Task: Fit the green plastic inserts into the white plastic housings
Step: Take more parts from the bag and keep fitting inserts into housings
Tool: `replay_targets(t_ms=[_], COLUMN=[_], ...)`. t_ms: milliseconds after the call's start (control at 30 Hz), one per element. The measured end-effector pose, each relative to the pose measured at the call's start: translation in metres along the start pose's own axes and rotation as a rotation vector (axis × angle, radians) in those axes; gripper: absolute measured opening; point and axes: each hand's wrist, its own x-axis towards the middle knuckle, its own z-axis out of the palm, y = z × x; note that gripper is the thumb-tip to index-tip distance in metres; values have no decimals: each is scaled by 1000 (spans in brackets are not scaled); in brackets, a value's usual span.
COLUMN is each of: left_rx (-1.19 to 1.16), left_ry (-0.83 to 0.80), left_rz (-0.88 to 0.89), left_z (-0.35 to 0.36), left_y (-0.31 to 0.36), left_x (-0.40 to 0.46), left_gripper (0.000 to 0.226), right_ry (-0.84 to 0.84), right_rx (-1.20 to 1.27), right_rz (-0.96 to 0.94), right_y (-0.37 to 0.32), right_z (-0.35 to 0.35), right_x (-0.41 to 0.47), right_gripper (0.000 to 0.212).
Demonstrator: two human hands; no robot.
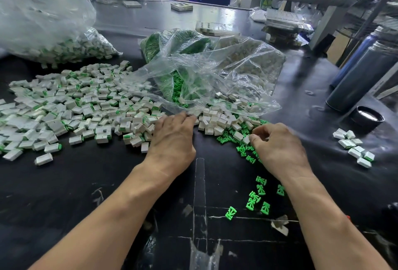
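Note:
Loose white housings [215,122] lie heaped at the mouth of a clear bag [226,71], with green inserts [243,149] scattered beside and below them. My left hand [172,140] lies palm down, its straight fingers touching the housings at the bag's edge. My right hand [280,149] hovers over the green inserts with its fingers curled and its thumb tip next to a white housing [246,140]. Whether those fingers hold anything is hidden. More green inserts [256,196] lie near my right wrist.
A wide pile of housings with green showing [75,106] covers the left of the black table. A second bag of them [53,39] sits at the far left, and a small group [353,147] at the right. Dark flasks [361,76] and a black lid [366,118] stand at the right.

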Motion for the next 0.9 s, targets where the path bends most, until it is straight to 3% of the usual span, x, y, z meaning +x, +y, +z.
replay_targets(t_ms=[133, 367, 733, 833, 900], left_rx=[-50, -157, -293, -307, -295], left_ry=[-65, 7, 51, 25, 7], left_rz=[58, 170, 110, 121, 124], left_z=[5, 8, 3, 4, 4], left_y=[0, 7, 11, 16, 19], left_x=[-2, -11, -18, -19, -19], left_gripper=[77, 48, 17, 18, 15], right_ry=[-72, -47, 12, -30, -109], right_rx=[-69, -6, 27, 56, 44], right_rz=[-19, -133, -52, -55, -74], right_y=[-3, -13, -10, -9, -10], right_z=[3, 17, 11, 6, 5], right_x=[-1, -7, -7, -7, -12], right_gripper=[18, 22, 21, 15, 22])
